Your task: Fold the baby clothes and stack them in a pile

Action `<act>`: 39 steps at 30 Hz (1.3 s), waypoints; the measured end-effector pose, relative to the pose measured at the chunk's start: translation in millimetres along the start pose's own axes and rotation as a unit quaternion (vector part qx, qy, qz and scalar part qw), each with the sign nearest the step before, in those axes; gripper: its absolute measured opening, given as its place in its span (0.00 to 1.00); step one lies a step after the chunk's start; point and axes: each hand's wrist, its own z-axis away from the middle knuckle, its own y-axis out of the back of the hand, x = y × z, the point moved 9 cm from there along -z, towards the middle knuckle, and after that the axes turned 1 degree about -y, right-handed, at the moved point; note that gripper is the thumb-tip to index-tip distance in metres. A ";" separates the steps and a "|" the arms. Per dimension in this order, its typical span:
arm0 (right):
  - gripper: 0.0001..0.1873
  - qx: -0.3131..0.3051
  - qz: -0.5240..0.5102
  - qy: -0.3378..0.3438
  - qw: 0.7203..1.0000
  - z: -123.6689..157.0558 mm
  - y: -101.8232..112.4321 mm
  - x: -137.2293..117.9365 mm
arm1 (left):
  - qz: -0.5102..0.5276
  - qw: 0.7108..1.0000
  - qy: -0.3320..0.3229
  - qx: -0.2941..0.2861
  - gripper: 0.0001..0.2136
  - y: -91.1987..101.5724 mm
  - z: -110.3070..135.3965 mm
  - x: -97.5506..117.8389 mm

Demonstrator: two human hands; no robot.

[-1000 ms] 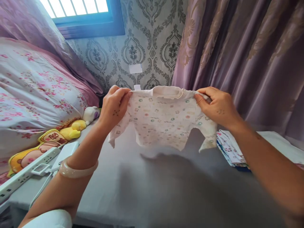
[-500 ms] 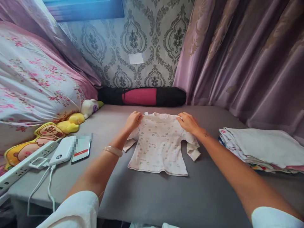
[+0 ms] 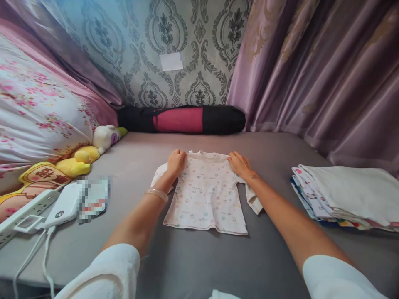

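A small white long-sleeved shirt (image 3: pixel 207 193) with a pale print lies spread on the grey sheet, its collar away from me and its hem toward me. At its left shoulder seam my left hand (image 3: pixel 177 162) is closed on the fabric, a pale bangle on that wrist. My right hand (image 3: pixel 240 164) grips the opposite shoulder, fingers curled over the cloth. Both sleeves stick out to the sides, partly covered by my hands and forearms.
Folded clothes (image 3: pixel 349 197) are stacked at the right. On the left lie a power strip (image 3: pixel 37 209), a white power bank (image 3: pixel 64 205) with cables, a blurred phone-like item (image 3: pixel 93 201) and plush toys (image 3: pixel 77 162). A black and pink roll bag (image 3: pixel 181 119) rests against the wall.
My hands have shifted slightly inward along the shirt's shoulders, still holding it. The shirt lies flatter and its left sleeve has swung outward. The head view has tilted down and moved nearer.
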 end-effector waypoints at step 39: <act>0.18 -0.132 -0.305 -0.129 0.934 -35.7 -32.9 38.8 | 0.227 0.925 0.219 -0.211 0.21 -30.5 -4.9 -66.0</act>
